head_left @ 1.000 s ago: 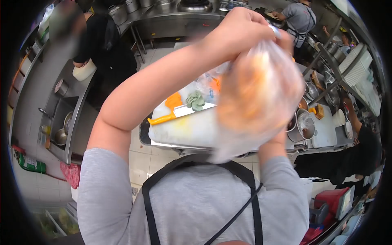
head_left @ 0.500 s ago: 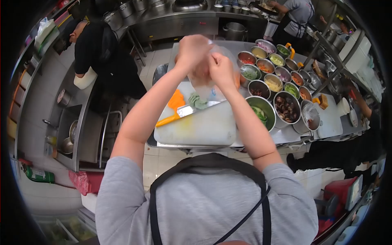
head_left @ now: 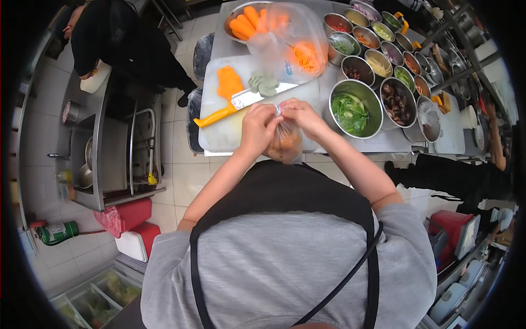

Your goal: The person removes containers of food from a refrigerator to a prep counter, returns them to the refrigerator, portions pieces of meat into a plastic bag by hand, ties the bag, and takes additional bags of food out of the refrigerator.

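Observation:
My left hand (head_left: 258, 127) and my right hand (head_left: 304, 116) meet at the gathered neck of a clear plastic bag (head_left: 286, 145), both closed on it with fingertips pinched. Orange-brown contents show blurrily inside the bag, which hangs before my apron. Just beyond my hands lies a white cutting board (head_left: 222, 134). On it rests a broad knife (head_left: 246, 100) with a yellow-orange handle. Beside the blade are an orange flat piece (head_left: 229, 81) and a crumpled grey-green item (head_left: 264, 84), neither clear in kind. Farther back stands a larger clear bag (head_left: 306, 33) holding shredded carrot.
Whole carrots fill a metal bowl (head_left: 229, 34) at the back. To the right stand a pot of green vegetables (head_left: 350, 112), a pot of dark pieces (head_left: 390, 104) and several bowls of cut ingredients. A person in black (head_left: 118, 38) works at the left sink counter (head_left: 98, 159).
Both hands have come down and towards my body with the plastic bag, from raised above the board to its near edge. The carrot bowl and shredded-carrot bag are now uncovered.

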Demonstrator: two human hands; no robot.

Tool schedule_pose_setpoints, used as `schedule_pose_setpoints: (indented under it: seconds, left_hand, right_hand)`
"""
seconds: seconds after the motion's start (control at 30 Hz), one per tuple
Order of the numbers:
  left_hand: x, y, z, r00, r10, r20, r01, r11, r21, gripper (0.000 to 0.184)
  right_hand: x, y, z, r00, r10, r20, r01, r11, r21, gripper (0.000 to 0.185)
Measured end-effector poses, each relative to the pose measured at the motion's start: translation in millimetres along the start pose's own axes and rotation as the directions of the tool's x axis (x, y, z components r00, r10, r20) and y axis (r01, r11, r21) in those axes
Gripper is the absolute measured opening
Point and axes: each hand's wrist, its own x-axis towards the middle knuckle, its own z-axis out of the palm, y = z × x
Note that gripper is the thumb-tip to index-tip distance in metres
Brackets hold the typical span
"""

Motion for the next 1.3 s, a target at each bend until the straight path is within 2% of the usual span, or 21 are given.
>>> schedule_pose_setpoints:
  seconds: [0.07,0.13,0.17,0.27,0.33,0.43,0.53,0.63,0.67,0.7,0.73,0.77,0.83,0.87,0.93,0.97,1.03,1.07,1.13,1.17,1.3]
  left_hand:
    - [-4,3,1,1.000,0.000,-0.029,-0.001,1.000,-0.008,0.019]
    - [-1,6,-5,0.987,0.163,0.016,-0.162,0.957,0.240,0.019]
    - [-2,5,-5,0.987,0.158,0.013,-0.156,0.957,0.243,0.019]
    - [-5,-4,-5,0.999,0.013,0.042,-0.018,0.990,0.142,0.020]
    - [-7,-18,-1,0.947,-0.290,0.137,0.318,0.899,-0.301,0.017]
    - [-7,-24,-7,0.887,-0.345,0.306,0.453,0.776,-0.440,0.012]
    - [-3,-27,-12,0.840,-0.374,0.392,0.528,0.728,-0.436,0.010]
    - [-3,-31,-7,0.790,-0.497,0.358,0.610,0.587,-0.533,0.009]
    - [-5,-31,-3,0.791,-0.499,0.355,0.610,0.586,-0.533,0.009]
    - [-6,-32,3,0.888,-0.439,0.136,0.459,0.832,-0.311,0.009]
    - [-8,-32,7,0.954,-0.295,-0.051,0.295,0.955,-0.013,0.008]
    - [-8,-27,6,0.953,-0.297,-0.054,0.297,0.955,-0.012,0.008]
    - [-6,-15,2,0.976,-0.214,-0.049,0.219,0.949,0.226,0.008]
    - [-6,-16,4,0.976,-0.213,-0.052,0.219,0.949,0.226,0.008]
    - [-9,-25,10,0.852,-0.523,0.027,0.509,0.815,-0.276,0.006]
    - [-10,-27,11,0.852,-0.523,0.019,0.507,0.816,-0.276,0.006]
    - [-13,-28,12,0.815,-0.573,0.092,0.528,0.667,-0.525,0.008]
    - [-14,-29,13,0.813,-0.578,0.073,0.524,0.670,-0.526,0.008]
    - [-18,-31,15,0.901,-0.433,0.030,0.358,0.701,-0.617,0.008]
    - [-19,-37,13,0.966,-0.257,0.016,0.232,0.841,-0.489,0.010]
    - [-23,-30,7,0.992,-0.119,-0.049,0.096,0.936,-0.338,0.011]
  right_hand:
    - [-8,6,-1,0.998,0.040,0.056,-0.048,0.990,0.133,0.020]
    - [-16,7,1,0.988,-0.156,-0.017,0.156,0.988,0.002,0.019]
    - [-16,9,-5,0.988,-0.154,-0.011,0.154,0.988,0.002,0.019]
    - [-14,12,-16,0.964,-0.256,0.077,0.258,0.966,-0.011,0.019]
    - [-15,9,-14,0.917,-0.389,0.090,0.399,0.887,-0.234,0.020]
    - [-8,17,-8,0.862,-0.493,0.116,0.506,0.841,-0.191,0.016]
    - [-6,15,-9,0.867,-0.471,0.162,0.496,0.848,-0.187,0.011]
    - [-2,26,-4,0.894,-0.416,0.168,0.446,0.864,-0.233,0.009]
    - [-4,25,1,0.893,-0.416,0.172,0.447,0.864,-0.232,0.009]
    - [-9,24,8,0.899,-0.429,0.085,0.437,0.873,-0.218,0.012]
    - [-14,23,13,0.900,-0.436,-0.003,0.427,0.881,-0.202,0.015]
    - [-16,24,14,0.900,-0.436,0.001,0.428,0.881,-0.201,0.015]
    - [-18,25,14,0.825,-0.565,0.024,0.529,0.756,-0.385,0.012]
    - [-19,23,13,0.824,-0.566,0.026,0.531,0.754,-0.385,0.012]
    - [-19,14,9,0.892,-0.452,-0.004,0.443,0.876,-0.191,0.013]
    - [-17,9,10,0.890,-0.456,0.002,0.448,0.873,-0.191,0.013]
    - [-12,-2,10,0.977,-0.209,-0.027,0.211,0.974,0.081,0.012]
    - [-7,-3,8,0.977,-0.215,-0.009,0.215,0.973,0.080,0.012]
    - [1,2,1,0.990,-0.042,0.137,0.038,0.999,0.031,0.011]
    - [4,5,2,0.986,-0.043,0.164,0.039,0.999,0.027,0.011]
    - [16,5,2,0.972,-0.116,0.207,0.104,0.992,0.067,0.007]
